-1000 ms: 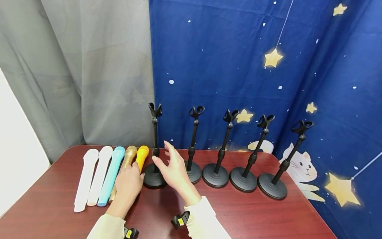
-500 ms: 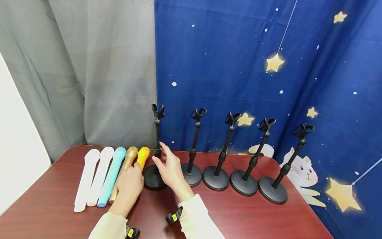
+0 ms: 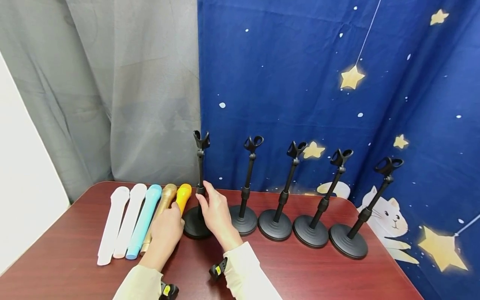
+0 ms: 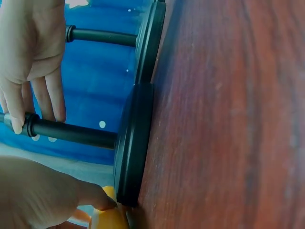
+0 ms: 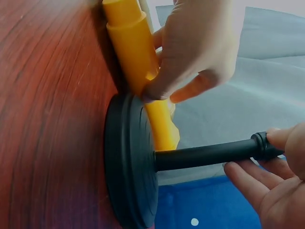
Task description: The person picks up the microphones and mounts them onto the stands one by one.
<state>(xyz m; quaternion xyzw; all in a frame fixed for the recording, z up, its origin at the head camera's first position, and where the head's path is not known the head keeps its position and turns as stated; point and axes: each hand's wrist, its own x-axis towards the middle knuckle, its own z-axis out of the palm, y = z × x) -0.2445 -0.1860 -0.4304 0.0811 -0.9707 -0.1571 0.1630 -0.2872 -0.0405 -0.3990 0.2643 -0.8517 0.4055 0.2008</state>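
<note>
**One yellow microphone, one black desktop stand gripped side by side**

A person's left hand grasps the yellow microphone by its handle, thumb and fingers closed about it, low over a dark red wood-grain table. The microphone lies at the right end of a row of five, its head toward the curtains, just beside the stand's round base; whether the two touch cannot be told. The right hand pinches the leftmost stand at its collar, thumb on one side of the pole and fingers on the other.

To the left of the yellow microphone lie a gold microphone, a light blue microphone, an inner white microphone and an outer white microphone. To the right of the gripped stand, a second stand, a third stand, a fourth stand and a fifth stand line the table, each topped by a two-pronged clip.

Black straps circle both wrists below cream sleeves. Behind hang a gray curtain and a blue curtain, the latter printed with yellow stars and a white cat.
</note>
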